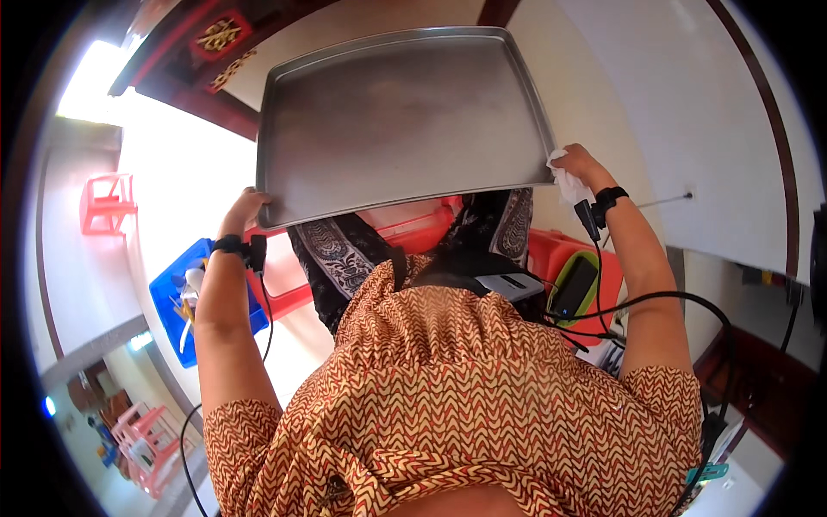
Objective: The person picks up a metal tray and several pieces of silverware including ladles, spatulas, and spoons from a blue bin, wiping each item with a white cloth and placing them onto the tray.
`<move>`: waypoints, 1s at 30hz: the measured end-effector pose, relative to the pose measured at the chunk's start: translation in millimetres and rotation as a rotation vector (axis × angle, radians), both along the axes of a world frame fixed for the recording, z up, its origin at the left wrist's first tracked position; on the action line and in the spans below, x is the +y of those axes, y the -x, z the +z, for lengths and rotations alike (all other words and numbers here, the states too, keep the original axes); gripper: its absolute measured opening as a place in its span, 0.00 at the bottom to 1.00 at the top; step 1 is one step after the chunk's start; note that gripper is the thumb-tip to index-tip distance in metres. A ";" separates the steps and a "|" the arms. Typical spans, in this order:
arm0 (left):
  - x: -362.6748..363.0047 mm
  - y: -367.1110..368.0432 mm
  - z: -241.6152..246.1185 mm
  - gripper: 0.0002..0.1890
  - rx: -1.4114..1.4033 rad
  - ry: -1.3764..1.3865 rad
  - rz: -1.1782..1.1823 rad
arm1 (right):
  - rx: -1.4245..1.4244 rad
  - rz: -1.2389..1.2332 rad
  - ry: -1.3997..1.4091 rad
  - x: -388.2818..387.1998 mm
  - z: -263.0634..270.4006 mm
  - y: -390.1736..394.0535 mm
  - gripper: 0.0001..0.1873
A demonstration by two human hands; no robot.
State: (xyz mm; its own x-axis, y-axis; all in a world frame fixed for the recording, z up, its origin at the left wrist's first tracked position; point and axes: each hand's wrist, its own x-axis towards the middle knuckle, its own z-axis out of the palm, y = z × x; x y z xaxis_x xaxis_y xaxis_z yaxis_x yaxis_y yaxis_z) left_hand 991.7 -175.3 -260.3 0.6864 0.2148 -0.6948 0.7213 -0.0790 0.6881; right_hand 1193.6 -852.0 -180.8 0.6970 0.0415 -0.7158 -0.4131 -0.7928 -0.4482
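A large rectangular metal baking tray [404,123] is held up in front of me, its bare inner face towards the camera. My left hand [247,208] grips its lower left corner, the thumb over the rim. At the lower right corner my right hand [581,167] holds the rim together with a crumpled white tissue or cloth [567,184], part of which hangs below the fingers. The fingers behind the tray are hidden. Dull grey smudges show on the metal. Each wrist wears a black strap with a cabled device.
Red plastic furniture [420,226] lies around my legs. A blue basket [169,323] with utensils stands at the left. At the right, a green container [575,284] holds a black device. Black cables run beside my right arm. A red stool [110,205] is farther left.
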 end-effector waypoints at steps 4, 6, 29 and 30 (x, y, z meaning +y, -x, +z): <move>-35.1 -46.3 -2.1 0.15 -0.084 -0.355 0.017 | -0.346 0.250 0.223 -32.2 -16.5 11.3 0.15; -43.7 -54.1 -10.6 0.15 -0.075 -0.422 -0.032 | -0.398 0.288 0.295 -38.4 -19.3 13.4 0.16; -87.5 -32.1 -33.2 0.21 -0.091 -0.527 -0.094 | -0.477 0.096 0.484 -49.4 -30.3 -14.3 0.13; -90.5 -32.1 -33.5 0.21 -0.084 -0.603 -0.169 | -0.480 0.102 0.480 -47.8 -32.2 -16.1 0.13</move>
